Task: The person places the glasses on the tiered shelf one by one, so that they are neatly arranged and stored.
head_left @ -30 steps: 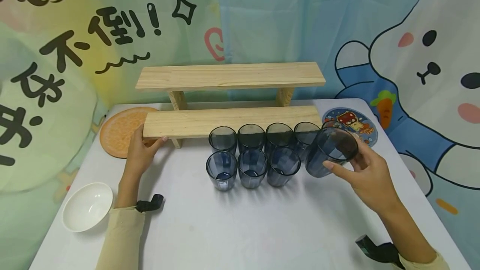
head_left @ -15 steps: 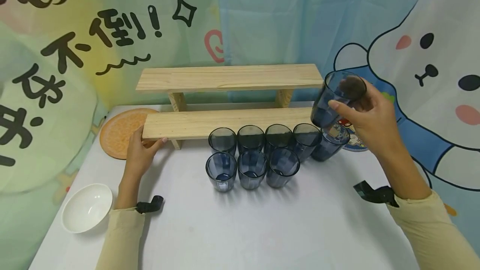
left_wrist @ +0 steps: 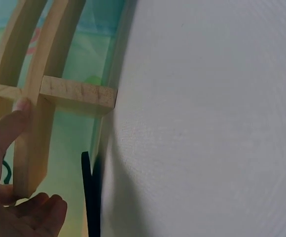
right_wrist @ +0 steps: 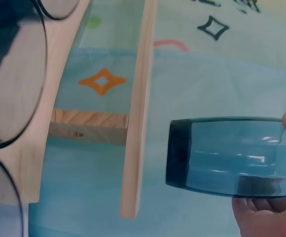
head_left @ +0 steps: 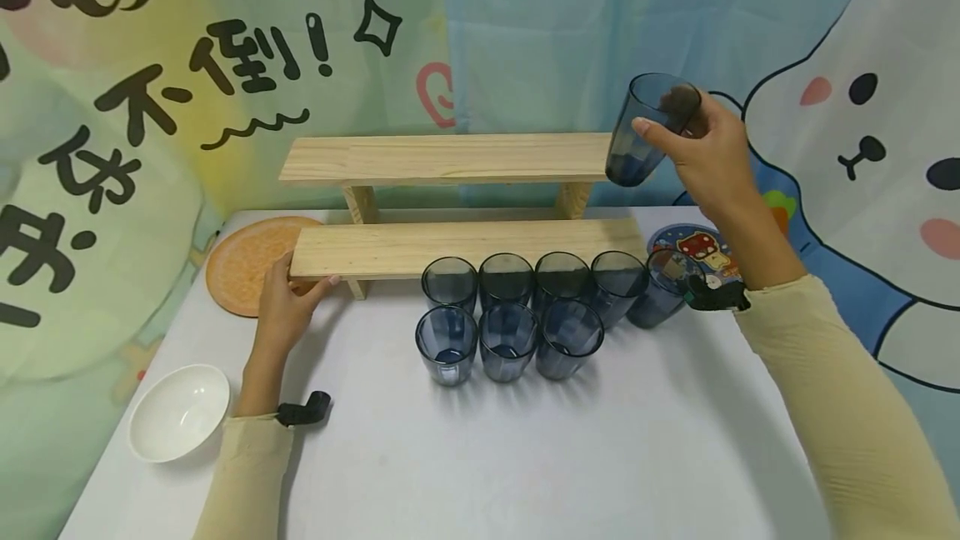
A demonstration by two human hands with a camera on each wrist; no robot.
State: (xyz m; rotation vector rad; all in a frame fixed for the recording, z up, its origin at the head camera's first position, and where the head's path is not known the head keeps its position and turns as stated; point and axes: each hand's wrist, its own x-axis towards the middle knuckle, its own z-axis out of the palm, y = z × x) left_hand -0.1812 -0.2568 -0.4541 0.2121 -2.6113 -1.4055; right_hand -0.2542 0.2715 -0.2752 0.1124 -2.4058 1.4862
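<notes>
A two-tier wooden shelf (head_left: pixel 450 158) stands at the back of the table. My left hand (head_left: pixel 285 311) grips the left end of its lower plank (head_left: pixel 375 250), with the thumb on the front edge in the left wrist view. My right hand (head_left: pixel 712 161) holds a blue-tinted drinking glass (head_left: pixel 651 136), slightly tilted, by its upper part over the right end of the upper plank. A gap separates the glass base from that plank in the right wrist view. Several matching glasses (head_left: pixel 507 344) stand in two rows before the lower plank.
An orange round mat (head_left: pixel 251 269) lies at the back left, and a white bowl (head_left: pixel 180 415) sits at the front left. A blue patterned round mat (head_left: pixel 701 248) lies at the back right, partly behind a glass. A printed curtain (head_left: pixel 525 40) hangs behind the white table (head_left: pixel 487 465).
My right hand has lifted one glass from the right end of the front row, up and back to above the upper plank. The left hand keeps its grip on the lower plank.
</notes>
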